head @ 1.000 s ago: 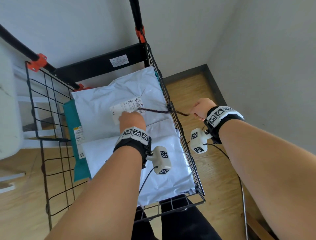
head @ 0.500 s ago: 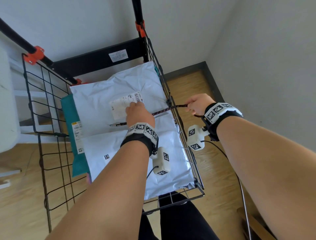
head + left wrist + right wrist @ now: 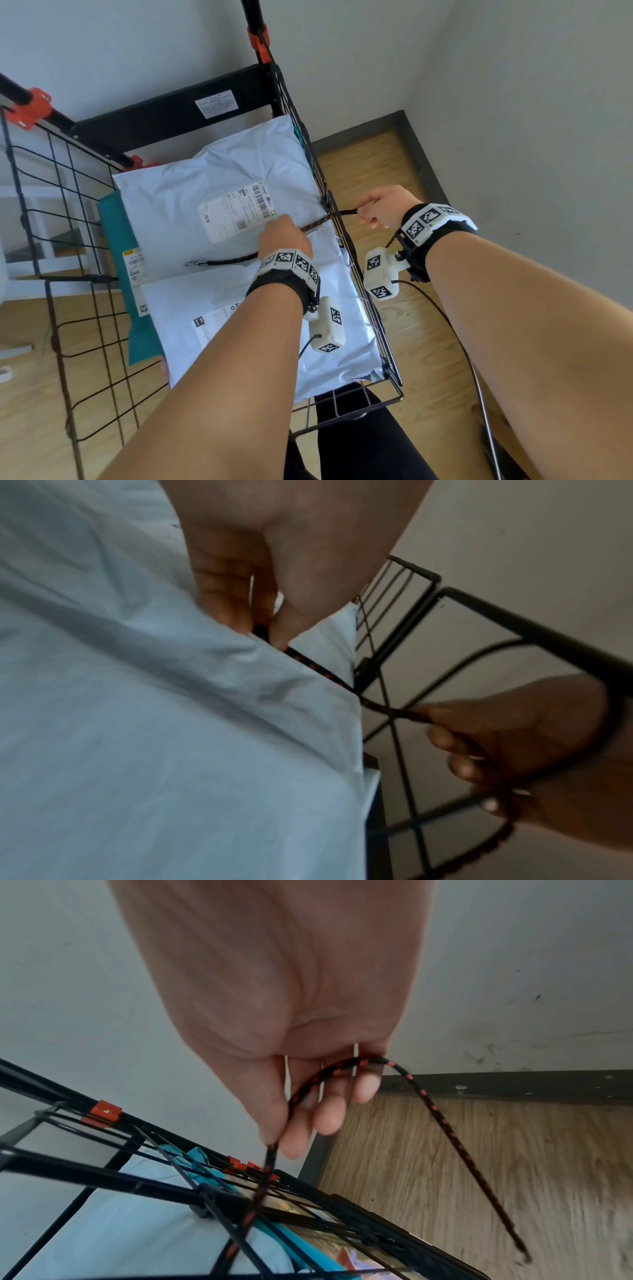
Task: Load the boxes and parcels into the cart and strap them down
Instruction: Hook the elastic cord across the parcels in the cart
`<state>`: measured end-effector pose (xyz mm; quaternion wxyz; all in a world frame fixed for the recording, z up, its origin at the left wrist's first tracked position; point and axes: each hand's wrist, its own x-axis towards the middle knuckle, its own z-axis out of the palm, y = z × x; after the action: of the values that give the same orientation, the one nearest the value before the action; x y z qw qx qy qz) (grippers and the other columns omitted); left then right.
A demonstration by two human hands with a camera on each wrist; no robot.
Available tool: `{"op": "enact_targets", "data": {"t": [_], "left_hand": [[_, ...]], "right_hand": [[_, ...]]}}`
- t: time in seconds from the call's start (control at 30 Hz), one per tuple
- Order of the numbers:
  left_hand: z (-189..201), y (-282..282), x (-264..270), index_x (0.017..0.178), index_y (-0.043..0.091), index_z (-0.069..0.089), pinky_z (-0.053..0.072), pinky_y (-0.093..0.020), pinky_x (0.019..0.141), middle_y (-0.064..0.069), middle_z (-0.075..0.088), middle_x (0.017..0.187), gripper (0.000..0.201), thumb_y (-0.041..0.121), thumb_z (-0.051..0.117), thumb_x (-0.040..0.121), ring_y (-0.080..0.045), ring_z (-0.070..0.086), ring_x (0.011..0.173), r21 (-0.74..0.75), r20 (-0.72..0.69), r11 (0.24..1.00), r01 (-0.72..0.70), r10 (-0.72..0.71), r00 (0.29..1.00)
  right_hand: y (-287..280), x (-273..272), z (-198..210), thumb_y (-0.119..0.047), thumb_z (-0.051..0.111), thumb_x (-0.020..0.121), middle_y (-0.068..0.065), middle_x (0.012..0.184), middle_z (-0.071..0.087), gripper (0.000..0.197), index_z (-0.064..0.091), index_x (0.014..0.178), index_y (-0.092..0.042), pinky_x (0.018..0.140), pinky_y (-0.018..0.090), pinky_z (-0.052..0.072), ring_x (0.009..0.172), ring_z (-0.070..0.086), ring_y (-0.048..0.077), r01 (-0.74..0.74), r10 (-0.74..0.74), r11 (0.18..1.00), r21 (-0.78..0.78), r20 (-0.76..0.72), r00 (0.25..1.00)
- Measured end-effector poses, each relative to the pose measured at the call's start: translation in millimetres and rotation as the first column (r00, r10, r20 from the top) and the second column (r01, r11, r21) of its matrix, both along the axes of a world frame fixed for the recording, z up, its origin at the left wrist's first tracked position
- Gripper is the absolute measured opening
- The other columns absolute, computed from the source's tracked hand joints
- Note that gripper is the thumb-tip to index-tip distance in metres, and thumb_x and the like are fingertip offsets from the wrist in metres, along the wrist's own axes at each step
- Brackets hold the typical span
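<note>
Two white poly mailer parcels (image 3: 212,178) lie stacked in the black wire cart (image 3: 356,274), with a teal parcel (image 3: 118,240) under them at the left. A black-and-red bungee cord (image 3: 317,226) runs across the upper parcel and through the cart's right wall. My left hand (image 3: 282,236) pinches the cord (image 3: 308,661) over the parcel; its metal hook end (image 3: 191,263) lies loose to the left. Outside the cart's right side, my right hand (image 3: 380,209) pinches the cord (image 3: 301,1093), whose tail (image 3: 455,1142) hangs down toward the floor.
The cart's upright handle posts with orange clips (image 3: 258,44) stand against a white wall (image 3: 513,102). Wood floor (image 3: 370,161) and a dark baseboard (image 3: 421,150) lie to the right. A white shelf unit (image 3: 41,219) shows through the cart's left mesh. My legs stand at the cart's near end.
My left hand has drawn the cord leftward over the parcel, so its hook end now trails out to the left. My right hand has shifted slightly nearer the cart wall, still pinching the cord.
</note>
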<state>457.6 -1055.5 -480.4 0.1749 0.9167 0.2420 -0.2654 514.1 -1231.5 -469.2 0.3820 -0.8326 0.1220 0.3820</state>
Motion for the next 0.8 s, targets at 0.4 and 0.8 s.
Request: {"op": "enact_targets", "data": {"t": [0.4, 0.8], "left_hand": [[6, 33, -22, 0.129, 0.006, 0.043, 0.044, -0.044, 0.095, -0.013, 0.043, 0.132, 0.04, 0.01, 0.05, 0.089, -0.033, 0.05, 0.119, 0.123, -0.036, 0.959, -0.254, 0.261, 0.965], [-5, -13, -6, 0.132, 0.017, 0.053, 0.042, -0.031, 0.102, -0.002, 0.051, 0.135, 0.049, -0.003, 0.047, 0.087, -0.022, 0.052, 0.121, -0.28, 0.186, 0.948, 0.153, -0.103, 0.977]], "right_hand": [[12, 0, -13, -0.018, 0.064, 0.088, -0.009, 0.072, 0.052, 0.004, 0.062, 0.088, -0.022, 0.054, 0.015, 0.039, 0.061, 0.047, 0.004, -0.072, 0.068, 0.989, -0.133, -0.031, 0.997], [12, -3, -10, -0.024, 0.053, 0.097, 0.005, 0.088, 0.056, 0.029, 0.061, 0.121, -0.01, 0.079, 0.036, 0.053, 0.066, 0.053, 0.02, -0.095, 0.08, 0.983, -0.159, -0.094, 0.992]]}}
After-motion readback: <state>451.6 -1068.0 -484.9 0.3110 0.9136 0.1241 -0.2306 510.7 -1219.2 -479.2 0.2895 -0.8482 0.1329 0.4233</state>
